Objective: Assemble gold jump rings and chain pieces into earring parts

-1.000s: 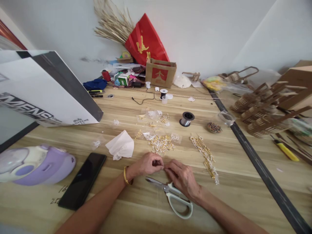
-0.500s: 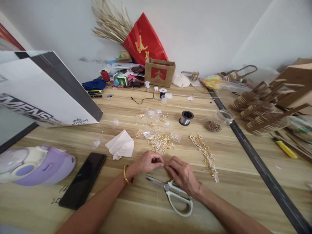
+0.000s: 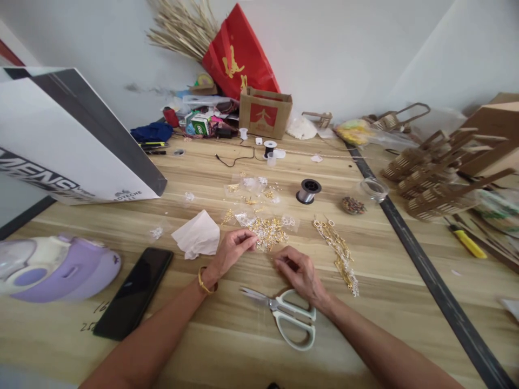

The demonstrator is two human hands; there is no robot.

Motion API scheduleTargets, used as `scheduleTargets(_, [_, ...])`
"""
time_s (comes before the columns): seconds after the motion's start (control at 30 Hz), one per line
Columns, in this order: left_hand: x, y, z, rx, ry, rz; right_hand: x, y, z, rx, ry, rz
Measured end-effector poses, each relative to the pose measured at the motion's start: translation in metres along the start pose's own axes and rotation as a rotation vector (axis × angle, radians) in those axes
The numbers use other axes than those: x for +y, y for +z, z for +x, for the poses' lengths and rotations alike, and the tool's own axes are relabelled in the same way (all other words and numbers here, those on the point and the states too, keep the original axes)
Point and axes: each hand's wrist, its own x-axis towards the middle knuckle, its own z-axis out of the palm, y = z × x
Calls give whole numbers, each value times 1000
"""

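My left hand, with a gold bangle on the wrist, reaches up to the near edge of a pile of small gold and silver findings, its fingertips pinched at the pile. My right hand rests on the wooden table just below the pile, fingers curled together around something too small to make out. White-handled scissors lie below my right hand. A row of finished gold pieces lies to the right.
A crumpled white tissue, a black phone and a purple and white appliance lie at left, under a large white bag. A wire spool, a bead dish and wooden baskets sit at right. Clutter lines the back wall.
My hands were pinched together above the scissors. The left hand has moved up to the findings pile and the right has stayed near the scissors. The view has tilted slightly.
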Motion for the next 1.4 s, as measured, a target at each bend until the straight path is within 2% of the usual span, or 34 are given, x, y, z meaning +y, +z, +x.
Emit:
scheduleTargets(0.17, [-1,0,1,3,-16,-22,6,-1,2,-5,144,177])
scheduleTargets(0.3, [-1,-2,2,-17,-26,-8,6,-1,3,-4,188,252])
scheduleTargets(0.6, [-7,-3,3,-78,4,50,10,-1,5,63,125,95])
scheduleTargets(0.83, [-7,-2,2,-51,12,39,12,-1,4,34,139,83])
scheduleTargets(1.17, [-10,-2,4,-1,15,25,5,-1,5,75,136,104])
scheduleTargets(1.27, [-15,-2,4,15,68,83,6,-1,5,72,135,104])
scheduleTargets(1.4, [-15,0,2,90,177,225,8,-1,5,72,131,79])
